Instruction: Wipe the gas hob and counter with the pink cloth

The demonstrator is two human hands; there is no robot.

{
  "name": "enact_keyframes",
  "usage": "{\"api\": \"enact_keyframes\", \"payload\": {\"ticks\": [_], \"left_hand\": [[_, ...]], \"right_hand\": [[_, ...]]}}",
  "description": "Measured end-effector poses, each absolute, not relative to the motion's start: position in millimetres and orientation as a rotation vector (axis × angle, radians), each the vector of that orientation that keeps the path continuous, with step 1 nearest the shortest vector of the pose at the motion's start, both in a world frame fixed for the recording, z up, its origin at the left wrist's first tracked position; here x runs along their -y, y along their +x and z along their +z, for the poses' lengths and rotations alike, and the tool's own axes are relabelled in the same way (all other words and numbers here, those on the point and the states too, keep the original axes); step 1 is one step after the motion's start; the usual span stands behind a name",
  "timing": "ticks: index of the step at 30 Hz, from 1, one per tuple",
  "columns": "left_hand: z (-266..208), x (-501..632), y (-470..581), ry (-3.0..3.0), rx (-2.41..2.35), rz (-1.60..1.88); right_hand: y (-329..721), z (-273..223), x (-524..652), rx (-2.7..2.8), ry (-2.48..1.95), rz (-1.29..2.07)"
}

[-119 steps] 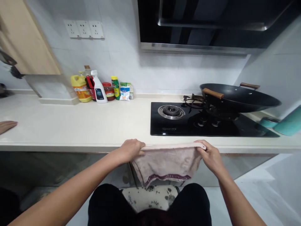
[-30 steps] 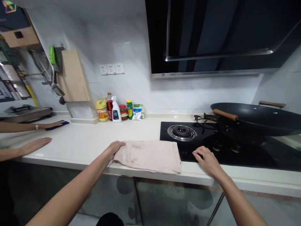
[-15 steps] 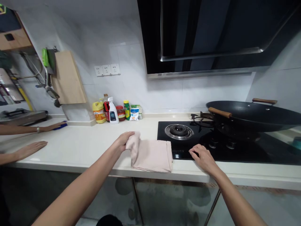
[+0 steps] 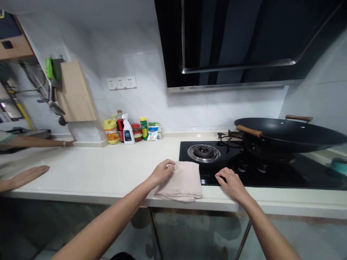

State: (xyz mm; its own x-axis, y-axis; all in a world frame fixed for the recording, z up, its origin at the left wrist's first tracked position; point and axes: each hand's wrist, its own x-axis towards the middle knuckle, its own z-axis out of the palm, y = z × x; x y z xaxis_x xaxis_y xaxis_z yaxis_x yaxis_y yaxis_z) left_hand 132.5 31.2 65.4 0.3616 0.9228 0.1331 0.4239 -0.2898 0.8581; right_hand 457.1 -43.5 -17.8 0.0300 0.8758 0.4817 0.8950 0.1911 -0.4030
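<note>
Folded pink cloth lying on counter, overlapping hob; left hand touching it, pinch unclear; right hand loosely curling, holding nothing; probably handling soft, light, folded edges offering best hold.

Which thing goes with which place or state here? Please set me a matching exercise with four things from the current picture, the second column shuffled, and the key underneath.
Things
1. Cloth
2. Wok
3. Spray bottle
4. Chopping board

Places and states
A. Up against the wall, left of the sockets
B. Folded on the counter, with the left hand at its left side
C. White, standing beside the red-lidded jar
D. Black, over the stove

Pairs: 1-B, 2-D, 3-C, 4-A
</note>
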Motion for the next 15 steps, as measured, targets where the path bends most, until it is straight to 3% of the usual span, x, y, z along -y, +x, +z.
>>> {"api": "enact_keyframes", "payload": {"ticks": [4, 9, 15], "left_hand": [[51.7, -13.9, 136.3, 2.143, -1.216, 0.751], [37.8, 4.5, 181.1, 2.483, -1.227, 0.145], [38.8, -36.8, 198.6, 2.474, -1.204, 0.091]], "right_hand": [[456.3, -17.5, 44.6, 1.825, -1.665, -0.036], [454.4, -18.9, 46.2, 1.823, -1.685, -0.074], [462.5, -20.1, 43.5, 1.831, -1.640, 0.034]]}}
